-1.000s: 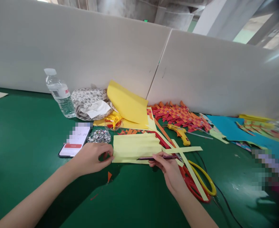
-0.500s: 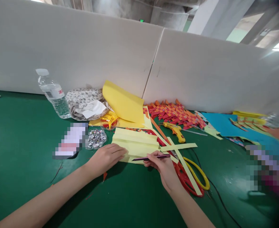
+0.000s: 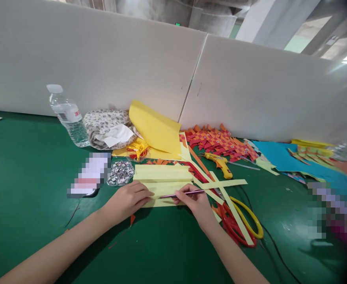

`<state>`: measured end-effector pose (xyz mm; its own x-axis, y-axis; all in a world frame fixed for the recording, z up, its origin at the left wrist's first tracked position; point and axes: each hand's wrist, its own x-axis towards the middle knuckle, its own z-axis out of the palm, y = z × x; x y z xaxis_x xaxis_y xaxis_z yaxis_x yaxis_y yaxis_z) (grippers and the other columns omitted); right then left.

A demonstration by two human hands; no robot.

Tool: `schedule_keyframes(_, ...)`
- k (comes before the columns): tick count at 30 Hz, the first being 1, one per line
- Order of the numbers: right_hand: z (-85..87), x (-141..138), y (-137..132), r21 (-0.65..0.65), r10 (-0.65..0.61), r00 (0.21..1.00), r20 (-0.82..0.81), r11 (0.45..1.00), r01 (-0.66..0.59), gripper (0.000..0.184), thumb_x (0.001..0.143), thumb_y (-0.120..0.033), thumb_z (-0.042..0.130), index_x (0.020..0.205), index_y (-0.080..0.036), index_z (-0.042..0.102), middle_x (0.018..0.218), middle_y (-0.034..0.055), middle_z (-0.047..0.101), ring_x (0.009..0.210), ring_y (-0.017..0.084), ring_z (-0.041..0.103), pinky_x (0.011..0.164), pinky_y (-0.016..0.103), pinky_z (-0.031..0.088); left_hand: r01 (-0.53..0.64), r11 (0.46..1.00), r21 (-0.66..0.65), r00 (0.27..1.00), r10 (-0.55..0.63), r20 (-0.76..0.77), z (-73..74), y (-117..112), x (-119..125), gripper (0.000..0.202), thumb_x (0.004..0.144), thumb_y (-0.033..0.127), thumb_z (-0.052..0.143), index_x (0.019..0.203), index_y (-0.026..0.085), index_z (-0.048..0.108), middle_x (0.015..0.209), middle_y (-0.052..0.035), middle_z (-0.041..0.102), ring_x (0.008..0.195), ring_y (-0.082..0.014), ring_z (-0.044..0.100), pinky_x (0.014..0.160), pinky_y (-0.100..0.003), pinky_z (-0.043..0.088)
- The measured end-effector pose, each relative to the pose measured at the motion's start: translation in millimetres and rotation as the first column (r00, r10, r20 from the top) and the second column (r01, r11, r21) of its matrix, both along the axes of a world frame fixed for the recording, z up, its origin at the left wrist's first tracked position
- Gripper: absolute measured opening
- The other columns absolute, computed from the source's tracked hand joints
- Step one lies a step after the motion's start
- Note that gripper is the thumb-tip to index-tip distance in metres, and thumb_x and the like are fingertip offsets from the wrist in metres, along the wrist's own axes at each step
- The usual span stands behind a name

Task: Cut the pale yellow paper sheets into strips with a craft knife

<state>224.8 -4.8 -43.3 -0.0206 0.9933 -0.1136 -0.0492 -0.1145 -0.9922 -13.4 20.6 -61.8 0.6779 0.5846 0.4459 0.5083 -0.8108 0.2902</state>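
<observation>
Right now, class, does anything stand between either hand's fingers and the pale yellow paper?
Nothing visible does. The left hand rests on the pale yellow paper; the right hand holds a pencil over it. The crossed strips lie to the right.

I saw a bare left hand [image 3: 132, 199] and a bare right hand [image 3: 196, 204], slender-fingered, both forearms [image 3: 73, 240] uncovered as far as they showed.
</observation>
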Motion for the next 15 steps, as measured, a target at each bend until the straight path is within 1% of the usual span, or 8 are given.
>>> schedule_keyframes(4, -5.4, -3.9, -0.9, 0.024, 0.022, 0.998, 0.054, 0.999, -0.024, 0.027, 0.068, -0.042, 0.079, 0.066, -0.019, 0.064, 0.060, 0.0026, 0.069, 0.061, 0.020, 0.067, 0.063, 0.031, 0.055, -0.010, 1.000, -0.005, 1.000, 0.010, -0.001, -2.7, -0.3, -0.8, 0.023, 0.096, 0.022, 0.045, 0.101, 0.017, 0.067, 0.091, -0.0064, 0.068, 0.084, -0.0186, 0.060, 0.073, -0.030, 0.052)
schedule_keyframes(9, -6.2, -3.5, -1.9, 0.033, 0.026, 0.998, 0.065, 0.999, -0.028, 0.025, 0.070, -0.040, 0.078, 0.068, -0.019, 0.064, 0.061, 0.0022, 0.069, 0.062, 0.020, 0.068, 0.064, 0.031, 0.055, -0.001, 0.999, -0.040, 1.000, 0.002, 0.012, -3.1, 1.2, -0.5, 0.022, 0.096, 0.022, 0.045, 0.101, 0.018, 0.066, 0.090, -0.0058, 0.068, 0.085, -0.0187, 0.060, 0.073, -0.030, 0.052)
schedule_keyframes(15, -6.4, 11.0, 0.1, 0.046, -0.009, 0.996, 0.088, 0.999, 0.005, 0.027, 0.069, -0.041, 0.078, 0.066, -0.018, 0.065, 0.061, 0.0028, 0.069, 0.060, 0.019, 0.068, 0.063, 0.031, 0.055, -0.005, 0.998, -0.057, 1.000, 0.006, 0.025, -1.3, 0.2, -0.6, 0.024, 0.097, 0.023, 0.043, 0.101, 0.018, 0.066, 0.090, -0.0061, 0.068, 0.084, -0.0185, 0.060, 0.072, -0.030, 0.052)
